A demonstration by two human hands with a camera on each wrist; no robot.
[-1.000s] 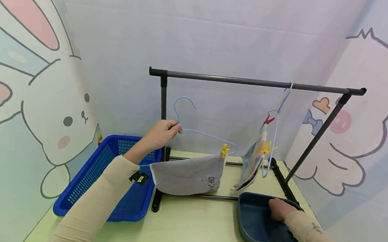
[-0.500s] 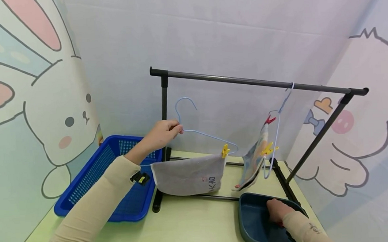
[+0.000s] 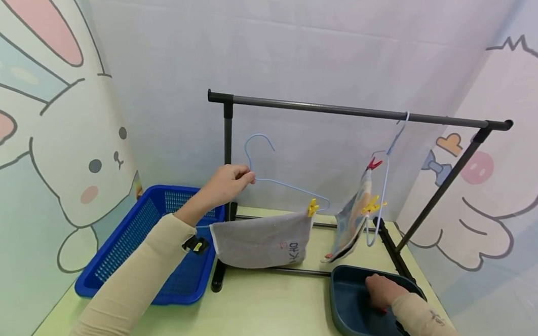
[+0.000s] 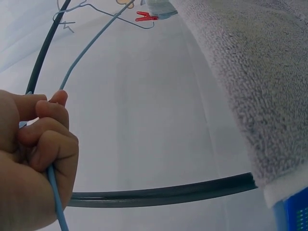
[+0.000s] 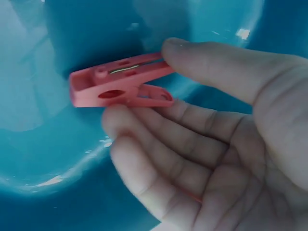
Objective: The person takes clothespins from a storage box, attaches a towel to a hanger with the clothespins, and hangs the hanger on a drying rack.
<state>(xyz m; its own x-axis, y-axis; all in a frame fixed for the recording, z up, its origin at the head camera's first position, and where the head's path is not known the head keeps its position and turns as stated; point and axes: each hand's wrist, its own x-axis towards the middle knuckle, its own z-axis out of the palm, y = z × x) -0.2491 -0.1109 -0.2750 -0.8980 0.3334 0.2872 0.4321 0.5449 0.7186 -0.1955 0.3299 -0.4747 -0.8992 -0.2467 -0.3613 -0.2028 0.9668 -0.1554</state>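
Observation:
My left hand [image 3: 230,183] grips a light blue wire hanger [image 3: 293,187] just below its hook, fingers curled round the wire in the left wrist view. From that hanger hangs a grey towel [image 3: 261,243], held at its right corner by a yellow clothespin [image 3: 312,208]. Its left end lies partly behind my forearm. Down in the dark teal basin [image 3: 342,306] is my right hand [image 3: 381,291]. In the right wrist view it pinches a red clothespin [image 5: 115,82], thumb on one handle and fingers beneath the other.
A dark metal rack [image 3: 320,107] stands behind. On its right part hangs another hanger [image 3: 385,182] with a patterned cloth [image 3: 351,222], held by a red clothespin [image 3: 374,164] and a yellow clothespin [image 3: 371,206]. A blue basket [image 3: 88,286] sits at left on the pale green table [image 3: 267,315].
My right hand has shifted slightly left inside the basin. The left hand, its hanger and the grey towel have hardly moved.

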